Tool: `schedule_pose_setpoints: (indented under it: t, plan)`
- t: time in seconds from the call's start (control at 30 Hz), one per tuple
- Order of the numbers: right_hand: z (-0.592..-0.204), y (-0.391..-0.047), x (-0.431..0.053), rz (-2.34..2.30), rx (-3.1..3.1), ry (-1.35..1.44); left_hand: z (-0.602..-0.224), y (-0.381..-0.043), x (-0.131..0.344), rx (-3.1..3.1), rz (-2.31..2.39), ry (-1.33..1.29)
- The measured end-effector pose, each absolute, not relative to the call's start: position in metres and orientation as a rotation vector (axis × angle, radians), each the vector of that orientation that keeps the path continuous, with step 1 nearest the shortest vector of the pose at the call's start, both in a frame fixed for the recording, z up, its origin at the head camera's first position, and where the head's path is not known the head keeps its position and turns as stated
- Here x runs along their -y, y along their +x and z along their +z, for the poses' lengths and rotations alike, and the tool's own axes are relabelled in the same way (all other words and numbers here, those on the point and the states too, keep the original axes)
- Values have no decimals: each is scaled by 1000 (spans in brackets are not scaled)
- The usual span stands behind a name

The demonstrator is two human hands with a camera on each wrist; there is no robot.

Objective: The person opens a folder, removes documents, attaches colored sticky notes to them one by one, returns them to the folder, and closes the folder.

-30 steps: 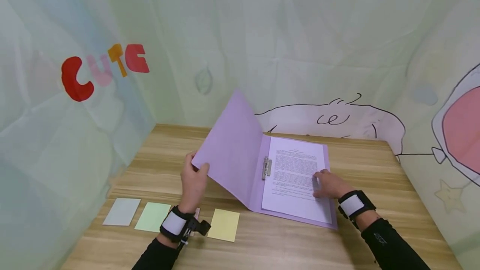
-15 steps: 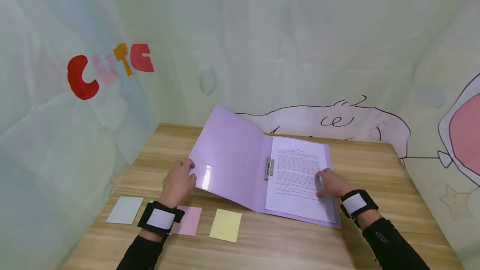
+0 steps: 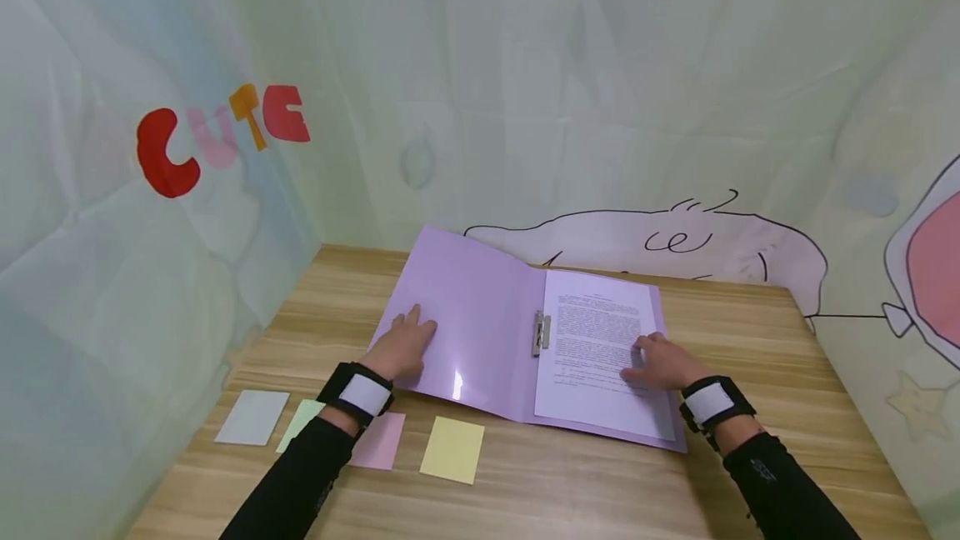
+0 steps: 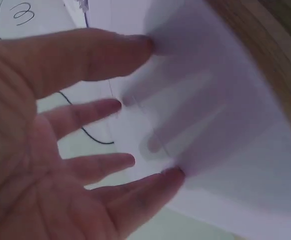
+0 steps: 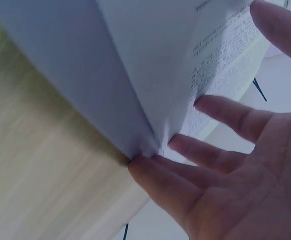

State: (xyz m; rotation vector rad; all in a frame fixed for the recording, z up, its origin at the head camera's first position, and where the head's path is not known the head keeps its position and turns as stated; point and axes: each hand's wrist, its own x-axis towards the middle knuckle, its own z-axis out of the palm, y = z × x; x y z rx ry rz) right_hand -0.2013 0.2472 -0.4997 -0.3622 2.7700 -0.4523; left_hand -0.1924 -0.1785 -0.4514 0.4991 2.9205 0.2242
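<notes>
A purple folder (image 3: 480, 323) lies opened on the table, its left cover slightly raised at the far corner. Inside its right half is a stack of printed sheets (image 3: 592, 390), beside a metal clip (image 3: 541, 333) at the spine. My left hand (image 3: 401, 348) rests on the left cover with spread fingers; in the left wrist view the fingertips (image 4: 173, 175) touch the cover. My right hand (image 3: 663, 362) rests at the right edge of the sheets. In the right wrist view its fingers (image 5: 230, 117) are extended over the paper and the folder's edge, pinching nothing.
In front of the folder lie a yellow sticky note (image 3: 452, 450), a pink one (image 3: 380, 442), a green one (image 3: 300, 422) partly under the left arm, and a pale grey one (image 3: 252, 417). A printed cloth backdrop (image 3: 495, 107) borders the wooden table (image 3: 570, 494).
The folder's left cover has come down from raised to nearly flat. My left hand has let go of its edge and moved onto the cover. The right hand has barely moved.
</notes>
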Motion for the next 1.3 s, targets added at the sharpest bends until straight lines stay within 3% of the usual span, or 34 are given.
schedule_pose_setpoints:
  t: [0.53, 0.93, 1.3]
  plan:
    - [-507, -216, -235, -357, -2744, -196, -471, -232, 108, -2798, 6, 401]
    - [-500, -222, -232, -284, -2697, -182, -492, -259, 59, -2800, 50, 642]
    - [-498, -224, -231, -316, -2668, -139, -496, -261, 36, -2778, 133, 664]
